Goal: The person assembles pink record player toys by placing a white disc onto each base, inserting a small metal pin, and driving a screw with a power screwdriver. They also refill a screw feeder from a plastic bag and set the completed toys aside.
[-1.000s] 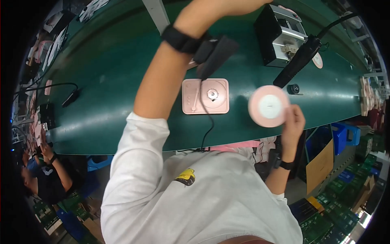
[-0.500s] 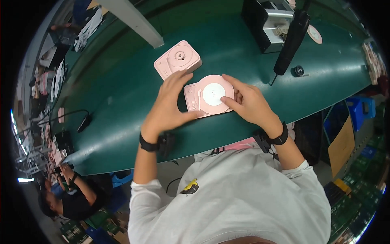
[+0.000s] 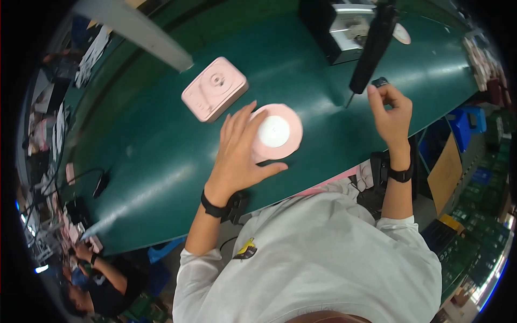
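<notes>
My left hand [image 3: 237, 148] spreads over the left side of a small pink toy record player, its fingers stretched and thumb apart. The player's body is mostly hidden by that hand and by the pink disc [image 3: 294, 134] with a white centre [image 3: 273, 131] lying on top. My right hand [image 3: 396, 116] is off to the right with its fingers curled, at a small black round part [image 3: 379, 82] on the table. Whatever may be between its fingertips is hidden. A second pink player body [image 3: 215, 89], without a disc, lies beyond my left hand.
A black electric screwdriver [image 3: 371, 51] hangs point down beside my right hand. Behind it stands a black and silver machine [image 3: 344, 35], with another pink disc [image 3: 401, 34] nearby. A grey post [image 3: 156, 37] rises from the green table [image 3: 156, 140]. Another person [image 3: 107, 274] works at the left.
My right hand has left the disc and moved right to the black round part. My left hand has come over the player's left side. The whole view has shifted slightly.
</notes>
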`<state>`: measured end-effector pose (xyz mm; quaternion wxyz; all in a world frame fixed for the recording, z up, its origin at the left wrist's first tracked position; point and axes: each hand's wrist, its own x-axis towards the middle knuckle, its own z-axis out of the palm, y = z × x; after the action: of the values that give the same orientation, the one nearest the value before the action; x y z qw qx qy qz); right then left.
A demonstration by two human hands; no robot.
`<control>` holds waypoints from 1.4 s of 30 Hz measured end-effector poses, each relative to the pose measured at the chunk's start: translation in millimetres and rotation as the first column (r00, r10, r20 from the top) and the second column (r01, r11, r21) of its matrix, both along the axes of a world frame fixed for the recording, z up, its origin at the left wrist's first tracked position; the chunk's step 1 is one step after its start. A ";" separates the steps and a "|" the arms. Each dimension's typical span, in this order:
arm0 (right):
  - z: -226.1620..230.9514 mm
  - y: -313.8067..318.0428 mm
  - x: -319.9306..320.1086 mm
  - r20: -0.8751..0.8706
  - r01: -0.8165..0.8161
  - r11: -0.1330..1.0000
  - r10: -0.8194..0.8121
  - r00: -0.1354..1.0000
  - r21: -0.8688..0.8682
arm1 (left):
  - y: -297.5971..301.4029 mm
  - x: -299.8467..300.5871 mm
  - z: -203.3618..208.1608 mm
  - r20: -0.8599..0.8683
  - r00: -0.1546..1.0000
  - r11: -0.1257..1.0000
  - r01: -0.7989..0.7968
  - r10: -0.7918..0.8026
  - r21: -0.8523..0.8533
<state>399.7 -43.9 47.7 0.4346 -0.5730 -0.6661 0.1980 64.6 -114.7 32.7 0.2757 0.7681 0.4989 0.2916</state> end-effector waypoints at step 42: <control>-175.2 132.9 191.0 0.530 0.404 0.888 -0.456 0.715 0.220 | 18.2 -31.3 -122.8 -0.206 0.978 0.999 0.002 0.007 0.043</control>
<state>590.7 89.1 -127.4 0.2753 -0.7245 -0.6209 -0.1177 33.3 -96.5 -90.1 0.2056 0.7992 0.5195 0.2214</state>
